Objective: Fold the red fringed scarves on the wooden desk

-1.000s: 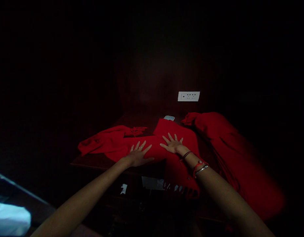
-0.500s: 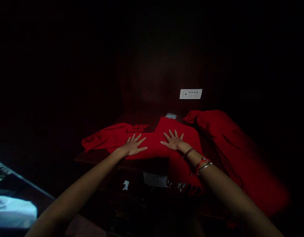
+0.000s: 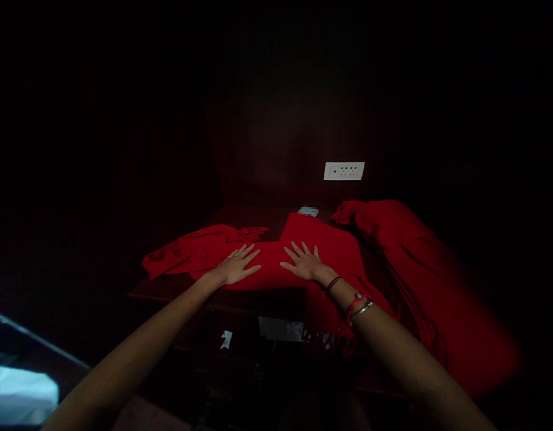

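A red fringed scarf (image 3: 272, 272) lies across a dark wooden tabletop (image 3: 160, 287), folded over itself on the right, with one fringed end hanging over the front edge. My left hand (image 3: 235, 266) rests flat on its middle-left part, fingers spread, a ring on one finger. Also palm down with fingers apart, my right hand (image 3: 303, 262) presses on the scarf near the fold. Bracelets circle the right wrist. Neither hand grips the cloth. The scarf's left end is bunched, its fringe pointing toward the back.
More red cloth (image 3: 429, 269) with long fringe lies along the right side. A white socket plate (image 3: 344, 171) is on the dark back wall, above a small blurred pale item (image 3: 308, 211). White paper pieces (image 3: 280, 328) show below the table's front edge. Bright white material (image 3: 20, 392) sits lower left.
My right hand has slid left over the scarf, closer to the left hand. The left hand stays flat on the cloth. The whole view has shifted slightly.
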### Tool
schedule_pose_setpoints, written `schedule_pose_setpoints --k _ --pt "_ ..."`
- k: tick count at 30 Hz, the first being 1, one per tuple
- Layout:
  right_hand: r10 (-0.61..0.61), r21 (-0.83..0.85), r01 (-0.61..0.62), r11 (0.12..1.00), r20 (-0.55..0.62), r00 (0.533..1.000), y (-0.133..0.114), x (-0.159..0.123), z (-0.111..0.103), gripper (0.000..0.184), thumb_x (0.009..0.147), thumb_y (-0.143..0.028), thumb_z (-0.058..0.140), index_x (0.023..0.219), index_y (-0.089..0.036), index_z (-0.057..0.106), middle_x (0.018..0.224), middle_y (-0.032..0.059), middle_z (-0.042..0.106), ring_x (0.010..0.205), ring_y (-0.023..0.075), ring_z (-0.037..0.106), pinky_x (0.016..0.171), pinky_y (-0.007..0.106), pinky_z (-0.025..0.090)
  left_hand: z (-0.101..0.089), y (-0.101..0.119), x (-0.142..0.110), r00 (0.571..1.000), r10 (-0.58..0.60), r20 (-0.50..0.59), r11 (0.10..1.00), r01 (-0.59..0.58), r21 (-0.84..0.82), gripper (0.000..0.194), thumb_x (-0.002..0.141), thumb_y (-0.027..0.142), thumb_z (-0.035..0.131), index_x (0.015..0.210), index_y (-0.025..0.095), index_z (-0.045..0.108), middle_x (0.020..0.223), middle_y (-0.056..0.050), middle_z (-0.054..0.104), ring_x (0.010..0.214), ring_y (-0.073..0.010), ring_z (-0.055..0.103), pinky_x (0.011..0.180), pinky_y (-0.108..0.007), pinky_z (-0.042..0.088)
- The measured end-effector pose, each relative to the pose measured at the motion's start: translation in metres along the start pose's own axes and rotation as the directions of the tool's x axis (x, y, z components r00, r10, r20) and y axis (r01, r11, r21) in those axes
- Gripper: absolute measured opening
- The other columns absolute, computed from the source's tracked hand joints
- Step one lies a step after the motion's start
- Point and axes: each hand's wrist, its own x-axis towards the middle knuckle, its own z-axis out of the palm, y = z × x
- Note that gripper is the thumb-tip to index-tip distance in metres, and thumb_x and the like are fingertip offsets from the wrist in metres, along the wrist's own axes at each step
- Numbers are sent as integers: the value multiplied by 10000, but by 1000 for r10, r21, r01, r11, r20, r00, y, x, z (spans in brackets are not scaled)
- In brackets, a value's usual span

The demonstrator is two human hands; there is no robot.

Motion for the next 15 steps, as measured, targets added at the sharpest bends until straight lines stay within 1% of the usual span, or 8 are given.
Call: schedule_pose_setpoints --k 2,4,5,7,9,11,13,15 --pt "6 1 -6 1000 10 1000 -1 0 -2 746 688 -693 93 1315 -287 92 1388 9 5 1233 298 -60 922 557 -56 -10 0 -3 992 81 -96 994 -73 81 529 813 482 255 1260 206 321 1343 -49 236 1235 -212 146 991 -371 132" --pt "11 1 -12 1000 36 999 -2 0 -4 746 688 -693 101 1315 -289 88 1389 9 -4 1232 299 -60 925 554 -51 -24 -10 -8 970 59 -235 988 -24 149 477 810 424 303 1231 210 366 1331 -46 267 1235 -220 143 996 -402 94" --pt "12 1 -12 1000 51 999 -2 1 -5 748 687 -694 105 1315 -288 87 1389 11 -7 1232 299 -59 927 552 -46 -30 -19 -11 950 -30 -311 984 82 156 484 795 410 339 1229 198 369 1324 -65 277 1232 -246 139 988 -439 86" --pt "12 -1 -12 1000 69 998 -2 2 -6 751 686 -695 111 1316 -287 83 1389 15 -10 1232 300 -57 928 553 -35 -40 -45 -20 855 -322 -406 916 390 96 553 726 413 448 1216 163 387 1290 -138 316 1207 -339 158 937 -541 113" --pt "14 -7 -14 1000 71 997 -2 3 -6 743 691 -690 109 1316 -288 80 1389 14 -15 1232 300 -59 926 557 -29 -45 -74 -30 767 -571 -292 798 602 21 554 633 404 562 1130 174 481 1175 -185 442 1113 -400 310 847 -577 232" --pt "17 -14 -16 1000 63 998 -2 3 -4 728 700 -682 101 1315 -293 79 1389 12 -19 1233 298 -60 925 558 -34 -48 -99 -39 729 -679 -81 734 677 -64 435 607 355 594 998 168 565 1011 -179 554 959 -374 468 752 -520 349" --pt "21 -15 -20 1000 60 998 -2 4 -3 718 705 -677 101 1314 -296 77 1389 10 -19 1233 295 -60 926 555 -40 -54 -113 -43 730 -681 49 714 678 -173 298 640 301 562 877 124 600 863 -148 602 833 -308 540 691 -427 408" --pt "29 -2 -28 1000 65 998 -2 4 -2 713 711 -670 123 1314 -290 95 1390 15 -10 1233 300 -53 923 562 -36 -66 -116 -41 746 -663 56 711 652 -263 270 716 288 472 867 100 591 791 -107 605 765 -240 559 655 -343 429"
